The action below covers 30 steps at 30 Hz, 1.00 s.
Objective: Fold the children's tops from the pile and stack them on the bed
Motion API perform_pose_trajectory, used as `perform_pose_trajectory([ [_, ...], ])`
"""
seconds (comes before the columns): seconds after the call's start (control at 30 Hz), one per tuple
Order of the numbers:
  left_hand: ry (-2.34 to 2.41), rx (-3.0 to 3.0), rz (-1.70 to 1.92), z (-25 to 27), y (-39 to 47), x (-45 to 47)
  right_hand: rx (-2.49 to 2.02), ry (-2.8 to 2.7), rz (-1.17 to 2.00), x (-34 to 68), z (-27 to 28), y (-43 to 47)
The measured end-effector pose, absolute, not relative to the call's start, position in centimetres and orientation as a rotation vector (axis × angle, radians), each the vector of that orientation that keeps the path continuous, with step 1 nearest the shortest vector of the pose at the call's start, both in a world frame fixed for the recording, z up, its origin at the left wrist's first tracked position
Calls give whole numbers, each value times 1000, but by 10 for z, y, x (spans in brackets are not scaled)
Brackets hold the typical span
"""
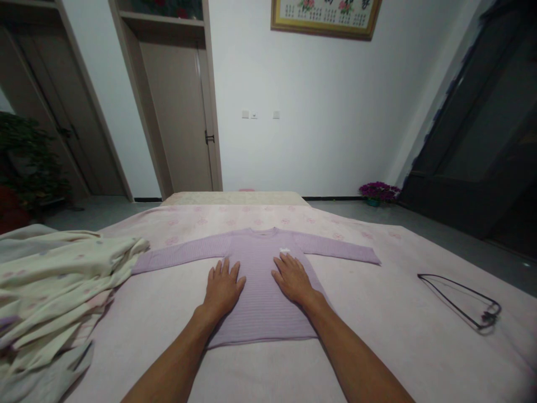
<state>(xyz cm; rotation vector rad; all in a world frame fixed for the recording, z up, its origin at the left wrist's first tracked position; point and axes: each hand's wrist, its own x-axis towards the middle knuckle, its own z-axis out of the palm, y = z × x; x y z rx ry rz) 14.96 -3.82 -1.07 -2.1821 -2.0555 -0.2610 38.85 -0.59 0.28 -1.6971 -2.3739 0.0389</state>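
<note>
Two bare forearms (pixel 180 341) extend over the pink sheet (pixel 377 352), one toward each side of a lilac sweater (pixel 268 313). The person's left hand (pixel 225 285) lies palm down on the sweater's left half, flat, with its fingers spread. The right hand (pixel 293 278) rests likewise on the other half, fingers straight and slightly parted. Under and between the hands, the sweater lies spread flat on the sheet, its neckline beyond them and its hem nearer than they are. One sleeve stretches out past the left hand, the other past the right. A small white motif (pixel 285 250) sits just beyond the right hand's fingertips. Left of the left hand is a rumpled cream heap (pixel 84 274), which the left sleeve's end meets. Well to the right of the right hand, a black hanger (pixel 459 299) lies on the sheet.
</note>
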Motion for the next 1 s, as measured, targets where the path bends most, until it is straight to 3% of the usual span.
perform_pose_trajectory([
  [0.53,-2006,-2194,-304,-10,-41,152,-1705,-2365,26,389,-3,-3],
  [0.8,-1664,-2554,-470,-9,-38,150,-1705,-2366,45,388,-1,-4],
  [1.0,-1725,-2573,-336,-5,-40,151,-1708,-2365,27,388,1,-5],
])
